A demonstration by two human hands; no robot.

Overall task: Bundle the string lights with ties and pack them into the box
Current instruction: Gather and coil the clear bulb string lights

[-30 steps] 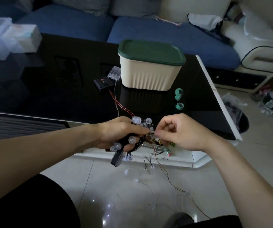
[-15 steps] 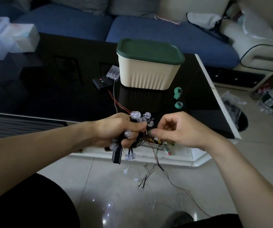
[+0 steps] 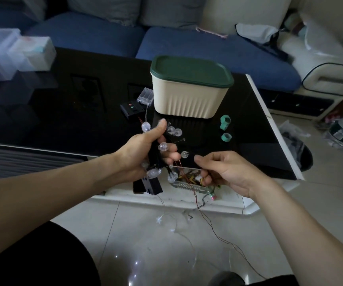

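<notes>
My left hand (image 3: 143, 153) grips a gathered bunch of string lights (image 3: 163, 146) with round clear bulbs and dark wire, thumb raised; a black battery pack (image 3: 152, 183) hangs under it. My right hand (image 3: 224, 172) is just to the right, fingers curled, pinching thin wire that trails down to the floor. The cream box with a closed green lid (image 3: 189, 90) stands on the black table behind. Two green tie rolls (image 3: 225, 129) lie to its right.
A clear battery case (image 3: 145, 97) and a black controller (image 3: 131, 108) lie left of the box. Clear plastic boxes (image 3: 11, 52) sit at the far left. A blue sofa runs behind. Loose wire (image 3: 212, 230) lies on the tiled floor.
My left hand has lifted the bundle and turned it upright, thumb now up. My right hand has drawn a little away to the right and lower, still holding wire.
</notes>
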